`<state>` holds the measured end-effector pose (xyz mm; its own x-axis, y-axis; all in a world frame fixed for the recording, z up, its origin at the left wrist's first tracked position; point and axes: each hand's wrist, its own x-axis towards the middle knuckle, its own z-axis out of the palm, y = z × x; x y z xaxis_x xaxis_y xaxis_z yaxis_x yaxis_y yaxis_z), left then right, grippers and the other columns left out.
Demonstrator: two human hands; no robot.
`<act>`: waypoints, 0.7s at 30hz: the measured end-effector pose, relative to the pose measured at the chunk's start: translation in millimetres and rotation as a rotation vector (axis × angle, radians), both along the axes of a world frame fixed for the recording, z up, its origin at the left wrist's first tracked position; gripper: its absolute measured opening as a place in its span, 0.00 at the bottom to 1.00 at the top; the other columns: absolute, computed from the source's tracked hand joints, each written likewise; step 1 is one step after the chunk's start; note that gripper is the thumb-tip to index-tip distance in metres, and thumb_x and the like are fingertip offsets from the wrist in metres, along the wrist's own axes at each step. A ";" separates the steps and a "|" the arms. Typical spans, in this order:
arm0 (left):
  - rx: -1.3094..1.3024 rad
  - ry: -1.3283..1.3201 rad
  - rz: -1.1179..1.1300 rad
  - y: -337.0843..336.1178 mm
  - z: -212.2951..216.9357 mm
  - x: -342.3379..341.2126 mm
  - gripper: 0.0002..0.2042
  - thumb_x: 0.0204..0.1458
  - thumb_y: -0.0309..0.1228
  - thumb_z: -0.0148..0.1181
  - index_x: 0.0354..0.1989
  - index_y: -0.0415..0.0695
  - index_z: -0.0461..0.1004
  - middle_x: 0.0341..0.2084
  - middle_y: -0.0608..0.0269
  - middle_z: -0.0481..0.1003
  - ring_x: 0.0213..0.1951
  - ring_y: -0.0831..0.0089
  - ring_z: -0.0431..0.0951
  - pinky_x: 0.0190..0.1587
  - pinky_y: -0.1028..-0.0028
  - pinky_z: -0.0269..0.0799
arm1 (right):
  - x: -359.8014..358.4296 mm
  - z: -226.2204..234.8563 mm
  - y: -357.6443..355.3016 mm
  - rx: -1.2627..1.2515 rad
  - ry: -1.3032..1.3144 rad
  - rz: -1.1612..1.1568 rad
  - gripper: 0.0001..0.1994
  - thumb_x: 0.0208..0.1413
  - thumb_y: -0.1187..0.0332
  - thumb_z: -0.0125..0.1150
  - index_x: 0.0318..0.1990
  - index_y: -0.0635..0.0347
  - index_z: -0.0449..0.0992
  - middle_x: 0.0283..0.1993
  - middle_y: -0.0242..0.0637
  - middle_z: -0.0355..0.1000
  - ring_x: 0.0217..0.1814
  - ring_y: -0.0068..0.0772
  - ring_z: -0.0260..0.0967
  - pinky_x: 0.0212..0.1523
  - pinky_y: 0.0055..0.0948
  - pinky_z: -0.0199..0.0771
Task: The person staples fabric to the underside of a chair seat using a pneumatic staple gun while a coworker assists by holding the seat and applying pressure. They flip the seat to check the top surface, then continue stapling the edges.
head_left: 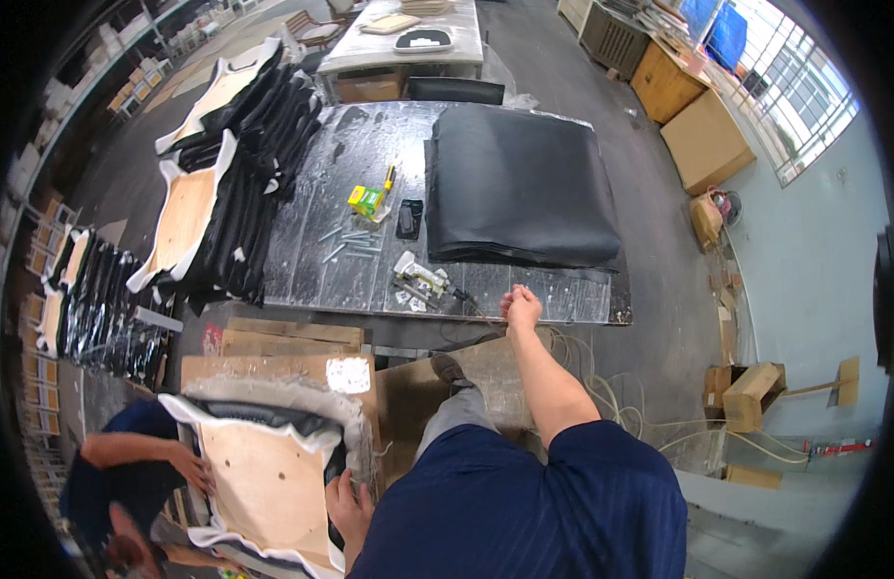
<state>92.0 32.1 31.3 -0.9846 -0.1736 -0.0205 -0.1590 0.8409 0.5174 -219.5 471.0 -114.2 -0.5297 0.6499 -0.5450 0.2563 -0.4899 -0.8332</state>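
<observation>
An upholstered chair seat (pixel 259 473) lies upside down at the lower left, its bare plywood base up and white padding and black covering around the edge. My left hand (pixel 349 507) rests against its right edge, fingers slightly apart. A co-worker's hand (pixel 191 471) lies on its opposite edge. My right hand (pixel 521 307) hovers at the table's front edge with fingers curled; whether anything is in them is hidden. Left of it on the table lies a staple gun (pixel 423 280) with a dark hose fitting. Behind the right hand is a thick stack of black sheets (pixel 519 183).
The worn table (pixel 370 140) also holds several metal rods (pixel 350 241), a yellow-green box (pixel 366 200) and a black case (pixel 408 219). Stacked seats (pixel 201 217) stand along its left side. Loose hoses (pixel 601 386) trail over the floor at right. A cardboard-topped stand (pixel 355 400) supports the seat.
</observation>
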 end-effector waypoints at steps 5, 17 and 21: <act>-0.174 -0.232 0.096 25.1 8.6 -36.7 0.32 0.55 0.35 0.72 0.70 0.40 0.73 0.55 0.39 0.75 0.56 0.37 0.76 0.61 0.48 0.73 | -65.6 -12.6 51.5 -0.185 -0.003 -0.156 0.16 0.77 0.69 0.59 0.68 0.50 0.78 0.46 0.34 0.83 0.37 0.32 0.79 0.35 0.39 0.80; -0.233 -0.266 0.248 59.8 12.7 -71.7 0.33 0.64 0.38 0.66 0.78 0.45 0.67 0.71 0.41 0.69 0.69 0.42 0.71 0.71 0.55 0.69 | -125.9 -18.5 85.4 -0.374 0.079 -0.385 0.15 0.74 0.68 0.64 0.64 0.53 0.75 0.48 0.35 0.79 0.39 0.35 0.79 0.38 0.44 0.81; -0.296 -0.231 0.194 60.0 2.2 -78.5 0.36 0.61 0.36 0.69 0.78 0.41 0.65 0.72 0.41 0.68 0.70 0.42 0.71 0.71 0.54 0.68 | -131.9 -19.2 104.5 -0.328 0.011 -0.426 0.10 0.73 0.65 0.67 0.56 0.55 0.78 0.44 0.35 0.79 0.39 0.35 0.79 0.38 0.42 0.80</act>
<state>13.4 92.1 33.5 -0.9087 -0.3863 -0.1580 -0.4119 0.8910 0.1907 -351.4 575.4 -133.4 -0.2635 0.6052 -0.7512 -0.0300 -0.7834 -0.6207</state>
